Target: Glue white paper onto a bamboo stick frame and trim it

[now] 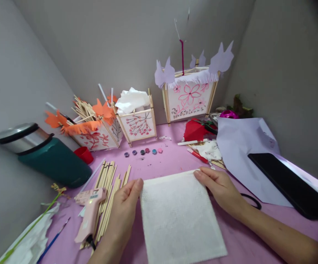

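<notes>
A white, roughly square piece of thin fabric-like sheet (179,220) hangs between both hands, above the pink tabletop (170,157). My left hand (127,207) pinches its upper left corner between thumb and fingers. At the upper right corner, my right hand (218,185) grips the edge the same way. Just left of my left hand lie a pink hot glue gun (90,216) and a bundle of bare wooden sticks (111,200). Part of a black scissors handle or ring (254,201) shows behind my right wrist.
Decorated stick-framed lanterns stand at the back, including a flowered one (190,97) with lilac cutouts. A green tumbler (57,161), red cup (84,155) and blue brush (54,240) lie left. Small paint pots (147,150) line the middle. Lilac paper (241,146) and a black phone-like slab (291,185) are right.
</notes>
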`<state>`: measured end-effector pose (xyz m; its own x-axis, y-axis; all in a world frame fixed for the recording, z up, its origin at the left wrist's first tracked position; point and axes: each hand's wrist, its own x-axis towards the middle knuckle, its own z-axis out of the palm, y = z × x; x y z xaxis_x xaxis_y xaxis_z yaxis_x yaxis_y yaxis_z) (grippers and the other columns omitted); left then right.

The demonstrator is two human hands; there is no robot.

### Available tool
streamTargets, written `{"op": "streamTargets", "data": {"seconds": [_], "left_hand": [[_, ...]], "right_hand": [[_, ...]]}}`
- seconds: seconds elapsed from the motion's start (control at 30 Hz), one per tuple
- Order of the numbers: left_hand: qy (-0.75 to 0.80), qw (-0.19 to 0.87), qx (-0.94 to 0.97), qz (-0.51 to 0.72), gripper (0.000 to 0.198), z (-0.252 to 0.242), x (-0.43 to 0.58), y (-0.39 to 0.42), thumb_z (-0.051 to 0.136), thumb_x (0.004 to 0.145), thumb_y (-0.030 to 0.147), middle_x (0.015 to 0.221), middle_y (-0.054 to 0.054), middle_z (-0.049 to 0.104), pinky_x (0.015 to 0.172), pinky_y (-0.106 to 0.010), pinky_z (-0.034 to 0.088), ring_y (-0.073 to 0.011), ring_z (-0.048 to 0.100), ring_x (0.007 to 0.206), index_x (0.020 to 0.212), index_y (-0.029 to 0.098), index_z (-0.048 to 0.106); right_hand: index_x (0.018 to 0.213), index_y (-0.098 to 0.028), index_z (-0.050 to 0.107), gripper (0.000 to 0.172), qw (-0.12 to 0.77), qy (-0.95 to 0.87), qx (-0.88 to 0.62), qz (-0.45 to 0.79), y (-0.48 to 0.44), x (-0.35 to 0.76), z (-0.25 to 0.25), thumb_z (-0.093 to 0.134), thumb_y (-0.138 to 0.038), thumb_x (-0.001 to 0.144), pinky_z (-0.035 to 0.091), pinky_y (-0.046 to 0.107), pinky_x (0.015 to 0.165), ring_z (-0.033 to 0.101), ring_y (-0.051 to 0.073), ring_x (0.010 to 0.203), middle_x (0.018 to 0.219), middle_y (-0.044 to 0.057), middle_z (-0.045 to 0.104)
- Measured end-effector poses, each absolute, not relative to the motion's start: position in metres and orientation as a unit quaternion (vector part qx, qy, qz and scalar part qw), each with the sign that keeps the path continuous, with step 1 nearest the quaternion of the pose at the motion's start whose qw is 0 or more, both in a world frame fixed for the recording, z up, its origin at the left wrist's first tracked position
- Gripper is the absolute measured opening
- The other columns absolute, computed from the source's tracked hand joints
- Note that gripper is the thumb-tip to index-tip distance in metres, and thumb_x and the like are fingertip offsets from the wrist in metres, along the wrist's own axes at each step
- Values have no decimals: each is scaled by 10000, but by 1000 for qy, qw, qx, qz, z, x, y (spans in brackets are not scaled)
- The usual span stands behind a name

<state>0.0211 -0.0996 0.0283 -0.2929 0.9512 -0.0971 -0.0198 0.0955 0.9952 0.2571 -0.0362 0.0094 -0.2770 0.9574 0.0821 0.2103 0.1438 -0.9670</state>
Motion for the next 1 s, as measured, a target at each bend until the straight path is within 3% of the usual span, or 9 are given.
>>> {"op": "streamTargets", "data": {"seconds": [0.17,0.27,0.33,0.4,0.53,0.63,0.73,0.87,1.0], "left_hand": [[583,453,396,547,333,30,24,-99,597,810,469,595,16,522,565,-235,368,-111,457,564,718,154,653],[596,441,403,537,334,31,28,-98,621,803,436,609,46,471,572,-219,363,-98,442,577,999,169,662],[612,405,415,538,501,32,31,-99,642,795,401,589,79,393,535,-200,323,-82,389,544,1249,212,543],[622,350,443,543,587,31,32,-100,623,814,376,580,93,347,513,-193,291,-76,347,524,1356,251,435],[655,235,498,517,432,29,33,-104,598,817,377,594,53,495,528,-208,348,-93,434,545,1222,228,599],[681,207,487,506,419,28,32,-103,611,788,405,691,-10,653,549,-236,418,-148,563,623,1150,203,664],[685,241,460,510,434,28,30,-101,620,775,429,849,-45,721,628,-260,475,-198,636,775,1146,208,669],[665,335,413,524,453,25,26,-100,620,781,474,1091,-52,694,763,-250,478,-193,627,948,1151,214,649],[645,382,385,538,484,19,19,-98,657,752,498,1049,-36,692,793,-222,453,-184,604,976,1139,207,635]], "right_hand": [[621,-195,441,397,416,-615,-448,498,-36,257,9,498,-501,868,301,248,492,337,118,560,613,-29,356],[637,-193,486,378,430,-618,-459,472,-36,256,10,497,-485,876,316,253,507,368,130,579,624,-18,401],[631,-197,481,380,437,-624,-467,449,-36,256,9,495,-484,878,312,257,505,365,134,574,614,-19,395],[619,-202,463,387,441,-632,-472,428,-36,256,8,491,-487,879,306,259,504,358,136,568,603,-24,378],[622,-205,450,384,437,-644,-478,407,-35,256,5,480,-483,885,297,260,510,355,135,573,608,-27,367],[617,-207,421,389,435,-646,-477,407,-37,255,5,476,-482,886,289,256,496,339,128,560,599,-33,342],[609,-209,382,393,435,-648,-470,412,-39,254,5,464,-466,895,280,249,478,324,120,545,587,-38,320],[617,-209,346,382,438,-663,-456,399,-40,252,5,444,-430,913,265,243,475,310,107,537,585,-44,305],[623,-209,310,372,446,-683,-444,370,-38,253,5,433,-386,927,254,246,490,300,99,540,584,-49,298]]}}
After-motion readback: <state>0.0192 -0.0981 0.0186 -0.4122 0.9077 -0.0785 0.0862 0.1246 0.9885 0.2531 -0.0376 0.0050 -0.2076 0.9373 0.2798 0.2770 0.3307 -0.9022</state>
